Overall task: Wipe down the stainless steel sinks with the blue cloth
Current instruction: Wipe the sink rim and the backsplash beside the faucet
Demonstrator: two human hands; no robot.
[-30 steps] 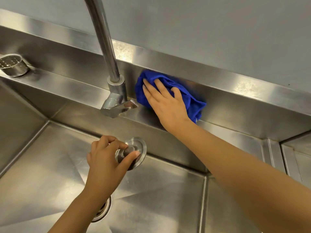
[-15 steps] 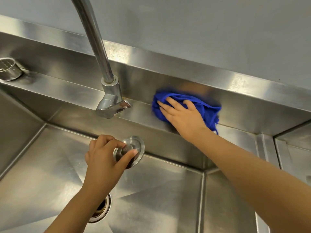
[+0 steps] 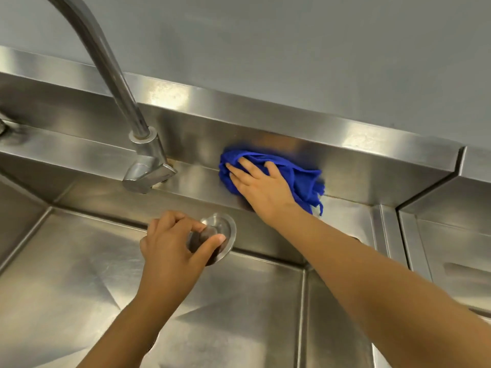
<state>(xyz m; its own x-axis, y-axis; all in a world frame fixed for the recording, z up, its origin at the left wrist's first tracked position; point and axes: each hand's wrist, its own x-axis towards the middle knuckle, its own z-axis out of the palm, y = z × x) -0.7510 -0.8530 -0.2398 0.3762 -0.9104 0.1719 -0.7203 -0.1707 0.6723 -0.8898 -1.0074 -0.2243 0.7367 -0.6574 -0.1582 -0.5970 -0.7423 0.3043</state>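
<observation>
Spread right hand [image 3: 261, 189] has slid blue cloth [image 3: 303, 179] farther from faucet [image 3: 148, 166]; left hand [image 3: 172, 248] pinches stopper [image 3: 225, 227].

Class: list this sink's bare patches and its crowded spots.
Bare: basin floor left of the left hand; ledge between faucet base and blue cloth. Crowded: centre back, where the left hand grips the plug and right hand presses the cloth.

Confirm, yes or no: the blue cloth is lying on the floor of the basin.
No, the right hand presses the blue cloth against the back ledge, above the basin and right of the tap.
</observation>
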